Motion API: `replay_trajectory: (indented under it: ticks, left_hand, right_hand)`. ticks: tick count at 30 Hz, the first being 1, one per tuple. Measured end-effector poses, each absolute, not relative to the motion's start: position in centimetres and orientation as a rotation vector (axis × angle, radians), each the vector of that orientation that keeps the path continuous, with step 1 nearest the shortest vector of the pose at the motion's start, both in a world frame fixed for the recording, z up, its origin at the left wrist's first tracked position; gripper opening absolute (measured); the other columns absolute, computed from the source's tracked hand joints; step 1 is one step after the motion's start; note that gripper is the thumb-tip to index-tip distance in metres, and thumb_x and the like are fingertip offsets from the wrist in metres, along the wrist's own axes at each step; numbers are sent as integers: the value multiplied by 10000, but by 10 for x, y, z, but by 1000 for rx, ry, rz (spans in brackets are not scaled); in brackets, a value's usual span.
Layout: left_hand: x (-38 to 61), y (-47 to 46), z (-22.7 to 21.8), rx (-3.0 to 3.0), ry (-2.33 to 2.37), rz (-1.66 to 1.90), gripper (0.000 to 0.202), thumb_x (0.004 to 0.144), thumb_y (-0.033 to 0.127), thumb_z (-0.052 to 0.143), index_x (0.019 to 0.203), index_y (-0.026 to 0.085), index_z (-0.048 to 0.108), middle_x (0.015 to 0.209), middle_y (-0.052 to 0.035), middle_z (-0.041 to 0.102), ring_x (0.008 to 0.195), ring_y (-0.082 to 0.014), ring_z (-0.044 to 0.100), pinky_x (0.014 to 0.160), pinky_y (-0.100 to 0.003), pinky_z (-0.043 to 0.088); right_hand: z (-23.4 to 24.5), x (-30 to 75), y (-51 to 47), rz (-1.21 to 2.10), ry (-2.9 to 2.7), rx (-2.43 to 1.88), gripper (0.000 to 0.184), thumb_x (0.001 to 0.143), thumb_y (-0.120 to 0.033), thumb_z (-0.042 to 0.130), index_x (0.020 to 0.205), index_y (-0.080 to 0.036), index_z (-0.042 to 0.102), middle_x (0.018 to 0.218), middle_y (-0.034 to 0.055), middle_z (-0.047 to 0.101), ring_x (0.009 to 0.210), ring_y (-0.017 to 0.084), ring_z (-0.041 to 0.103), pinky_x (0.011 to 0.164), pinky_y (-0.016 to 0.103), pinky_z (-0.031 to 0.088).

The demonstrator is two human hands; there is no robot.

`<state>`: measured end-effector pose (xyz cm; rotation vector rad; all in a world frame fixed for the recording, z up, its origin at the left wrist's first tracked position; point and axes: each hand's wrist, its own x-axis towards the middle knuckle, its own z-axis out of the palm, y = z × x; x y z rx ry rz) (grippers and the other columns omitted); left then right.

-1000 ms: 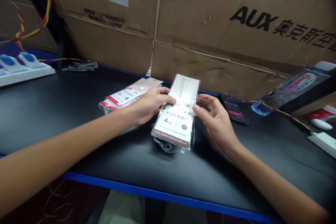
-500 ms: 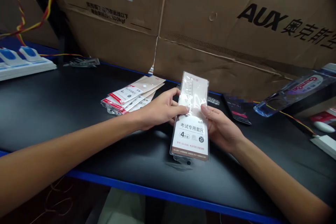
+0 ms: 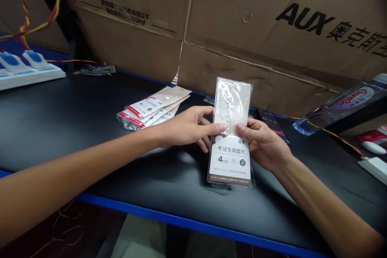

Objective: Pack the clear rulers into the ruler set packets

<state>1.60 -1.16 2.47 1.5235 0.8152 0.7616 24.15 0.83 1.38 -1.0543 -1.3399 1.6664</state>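
A ruler set packet in clear plastic, with a white and brown printed card, is held upright and slightly tilted above the black table. My left hand grips its left edge, thumb on the front and other fingers partly behind. On the right edge, my right hand pinches it with the thumb in front; the fingers behind are mostly hidden. Left of my left hand lies a fanned pile of similar packets with red-edged cards, partly covered by my forearm.
A large cardboard box stands along the back. A power strip with plugs sits at left. On the right are a phone, a clear bottle lying tilted and a white adapter. The blue table edge runs in front.
Both hands have shifted a little to the right and slightly up with the packet, which now stands more upright. The pile on the table stays in place.
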Motion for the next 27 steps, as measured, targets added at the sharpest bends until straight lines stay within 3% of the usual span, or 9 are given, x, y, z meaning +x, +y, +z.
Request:
replay_trajectory:
  ticks: [5,8,11,14,16,18,20,23,27]
  left_hand:
    - [-33,21,42,2036,1513,1034,335,867,492,654,889,161,701,934,-84,761,855,-227,717,790,-344,552]
    - [-76,42,45,2096,2086,776,436,819,593,630,915,179,726,1011,-106,764,983,-289,689,859,-377,510]
    - [-101,53,40,2018,2119,383,679,696,766,641,1062,199,724,1118,-115,756,993,-304,692,793,-342,499]
    - [-102,52,37,2012,2144,224,873,585,794,688,1228,203,677,1232,-137,726,1035,-330,683,783,-336,489]
    - [-96,49,38,2060,2120,230,759,608,714,705,1183,217,707,1203,-122,740,1023,-324,687,784,-335,490]
    - [-91,45,42,2108,2066,302,503,692,590,670,1026,225,757,1076,-93,772,958,-299,702,773,-334,497]
    - [-88,42,47,2146,2087,477,338,743,467,625,911,209,764,968,-87,776,923,-291,706,791,-348,508]
    - [-85,36,57,2062,2077,941,259,761,359,611,904,184,737,919,-88,765,901,-286,708,793,-368,530]
    - [-73,22,68,1665,1668,1257,168,805,297,632,926,189,674,823,-47,728,692,-203,687,619,-318,532]
  right_hand:
    - [33,269,22,1672,-1501,-1254,323,657,-381,917,888,-194,791,775,64,786,643,224,732,594,310,581]
    - [39,286,32,1594,-1720,-1505,367,706,-488,867,889,-186,766,702,61,755,529,203,670,460,283,485]
    - [35,294,40,1244,-2213,-1602,428,763,-585,786,914,-186,754,773,67,750,641,228,684,522,302,482]
    - [24,292,45,726,-2471,-1571,542,770,-629,753,1087,-191,740,969,89,746,882,275,697,706,353,541]
    - [16,288,46,577,-2481,-1515,662,766,-646,751,1244,-194,682,1185,114,709,1048,297,671,855,395,552]
    - [11,283,44,555,-2501,-1442,686,796,-656,726,1305,-205,641,1312,118,656,1132,297,640,930,415,542]
    - [8,278,41,558,-2514,-1373,610,857,-647,671,1287,-217,638,1328,112,642,1133,286,635,918,413,547]
    - [9,269,33,505,-2464,-1254,493,909,-599,638,1232,-227,654,1284,103,649,1073,267,646,872,399,553]
    - [12,253,18,627,-2270,-1082,384,927,-511,664,1206,-248,667,1207,84,683,1035,250,667,884,396,556]
